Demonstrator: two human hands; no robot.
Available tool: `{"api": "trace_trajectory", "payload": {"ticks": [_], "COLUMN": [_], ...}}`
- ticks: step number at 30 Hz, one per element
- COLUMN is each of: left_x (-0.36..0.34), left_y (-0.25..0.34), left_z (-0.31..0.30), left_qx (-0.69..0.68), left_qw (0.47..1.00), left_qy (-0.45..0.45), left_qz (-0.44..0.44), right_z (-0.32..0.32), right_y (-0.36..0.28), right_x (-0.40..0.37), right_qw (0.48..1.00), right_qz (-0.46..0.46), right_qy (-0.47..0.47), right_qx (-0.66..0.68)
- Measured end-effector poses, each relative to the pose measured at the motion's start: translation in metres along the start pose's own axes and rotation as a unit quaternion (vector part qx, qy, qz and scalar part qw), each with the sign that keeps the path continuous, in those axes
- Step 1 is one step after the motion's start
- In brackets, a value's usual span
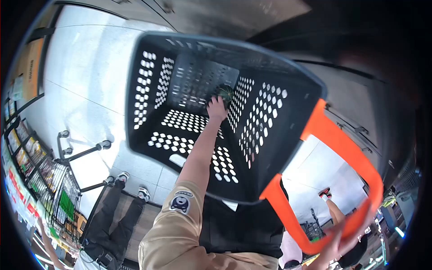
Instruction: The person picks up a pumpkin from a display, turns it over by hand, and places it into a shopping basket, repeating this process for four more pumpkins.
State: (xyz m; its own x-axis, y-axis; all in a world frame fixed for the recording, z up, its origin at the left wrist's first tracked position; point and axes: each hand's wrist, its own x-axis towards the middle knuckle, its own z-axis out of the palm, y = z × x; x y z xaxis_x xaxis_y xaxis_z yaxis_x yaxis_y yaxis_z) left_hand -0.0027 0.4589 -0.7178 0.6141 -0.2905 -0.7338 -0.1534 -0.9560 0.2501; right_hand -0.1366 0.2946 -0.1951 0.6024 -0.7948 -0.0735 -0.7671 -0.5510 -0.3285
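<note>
A deep black shopping basket (279, 58) with perforated walls fills the middle of the head view. My left hand (217, 109), at the end of a tan sleeve, reaches down inside it. Its fingers curl on a round, dark green pumpkin (227, 92) with pale streaks, at the basket's bottom near the right wall; the far side of the pumpkin is hard to make out. At the lower right, my right hand (338, 244) is blurred but wraps the basket's orange handle (375, 182).
Grey floor tiles (90, 90) lie left of the basket. At the left stands a wire cart (60, 198) on castors, beside shelves of packaged goods (27, 148). A person in dark trousers (114, 220) stands nearby. Another person's shoe (325, 193) shows through the handle.
</note>
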Motion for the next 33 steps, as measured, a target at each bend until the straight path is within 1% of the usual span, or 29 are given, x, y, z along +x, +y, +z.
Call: {"api": "trace_trajectory", "payload": {"ticks": [1,2,3,4,5,6,7,9,10,11,13,14,15,16,17,18,19,20,21,22,24,26,28,29,30,31,32,33], "left_x": [-0.018,-0.038,-0.065,-0.092,-0.123,-0.149,-0.169,-0.207,-0.224,-0.240,-0.259,-0.266,-0.281,-0.276,-0.271,-0.272,-0.280,-0.296,-0.300,-0.317,-0.333,-0.345,-0.358,-0.363,-0.375,-0.385,-0.393,-0.400], "left_y": [-0.004,-0.009,-0.018,-0.027,-0.027,-0.037,-0.048,-0.061,-0.068,-0.073,-0.082,-0.079,-0.079,-0.092,-0.107,-0.117,-0.115,-0.108,-0.107,-0.098,-0.093,-0.095,-0.094,-0.089,-0.086,-0.079,-0.068,-0.057], "left_z": [-0.016,-0.044,-0.050,-0.054,-0.086,-0.097,-0.110,-0.147,-0.158,-0.178,-0.198,-0.218,-0.230,-0.225,-0.220,-0.219,-0.223,-0.238,-0.239,-0.250,-0.244,-0.230,-0.215,-0.207,-0.199,-0.192,-0.186,-0.180], "left_qx": [-0.014,-0.040,-0.034,-0.085,-0.120,-0.144,-0.163,-0.213,-0.201,-0.229,-0.215,-0.204,-0.192,-0.200,-0.238,-0.277,-0.299,-0.306,-0.300,-0.288,-0.382,-0.367,-0.347,-0.347,-0.315,-0.282,-0.282,-0.203], "left_qw": [1.000,0.991,0.994,0.986,0.990,0.986,0.980,0.970,0.969,0.969,0.969,0.973,0.977,0.974,0.964,0.953,0.941,0.943,0.941,0.947,0.912,0.919,0.930,0.930,0.940,0.948,0.948,0.956], "left_qy": [-0.014,-0.122,-0.040,0.066,-0.029,0.018,0.036,0.033,0.091,0.046,0.097,0.098,0.092,0.105,0.116,0.119,0.149,0.124,0.149,0.138,0.139,0.139,0.126,0.125,0.131,0.139,0.139,0.211], "left_qz": [0.015,0.039,0.097,0.130,0.071,0.085,0.110,0.111,0.115,0.079,0.072,0.037,-0.001,0.006,0.023,0.041,0.051,0.031,0.035,0.044,0.049,0.031,0.000,0.000,-0.025,-0.050,-0.055,-0.034], "right_z": [-0.007,-0.017,-0.016,-0.011,-0.010,-0.011,-0.011,-0.017,-0.012,-0.011,-0.014,-0.010,-0.007,-0.010,-0.018,-0.029,-0.040,-0.044,-0.046,-0.045,-0.029,-0.013,-0.013,-0.016,-0.021,-0.015,-0.008,-0.018], "right_y": [-0.006,-0.015,-0.023,-0.029,-0.036,-0.037,-0.037,-0.042,-0.035,-0.033,-0.030,-0.026,-0.018,-0.011,-0.008,-0.006,0.003,0.014,0.027,0.045,0.094,0.151,0.196,0.222,0.249,0.283,0.314,0.334], "right_x": [0.000,-0.001,0.001,0.006,0.006,0.005,0.006,0.006,0.005,0.005,0.000,0.005,0.003,0.000,-0.006,-0.013,-0.020,-0.025,-0.024,-0.028,-0.042,-0.051,-0.063,-0.071,-0.086,-0.103,-0.120,-0.137], "right_qw": [1.000,1.000,0.998,0.995,0.990,0.988,0.985,0.986,0.980,0.978,0.968,0.966,0.964,0.961,0.963,0.952,0.932,0.937,0.937,0.940,0.944,0.956,0.952,0.958,0.961,0.951,0.937,0.932], "right_qz": [-0.009,-0.012,-0.009,-0.011,-0.017,-0.024,-0.032,-0.063,-0.090,-0.094,-0.105,-0.108,-0.149,-0.187,-0.177,-0.129,-0.081,-0.102,-0.097,-0.099,-0.088,-0.056,0.018,0.041,0.065,0.106,0.145,0.134], "right_qy": [-0.001,0.011,-0.013,-0.032,-0.052,-0.048,-0.041,-0.028,-0.013,0.005,-0.018,0.001,0.014,0.027,0.042,-0.009,-0.059,-0.032,-0.013,-0.008,-0.001,-0.008,-0.030,-0.068,-0.110,-0.166,-0.221,-0.287], "right_qx": [0.013,0.024,0.057,0.093,0.130,0.147,0.164,0.154,0.177,0.187,0.226,0.235,0.220,0.201,0.201,0.276,0.347,0.333,0.335,0.325,0.318,0.289,0.305,0.276,0.246,0.237,0.227,0.177]}}
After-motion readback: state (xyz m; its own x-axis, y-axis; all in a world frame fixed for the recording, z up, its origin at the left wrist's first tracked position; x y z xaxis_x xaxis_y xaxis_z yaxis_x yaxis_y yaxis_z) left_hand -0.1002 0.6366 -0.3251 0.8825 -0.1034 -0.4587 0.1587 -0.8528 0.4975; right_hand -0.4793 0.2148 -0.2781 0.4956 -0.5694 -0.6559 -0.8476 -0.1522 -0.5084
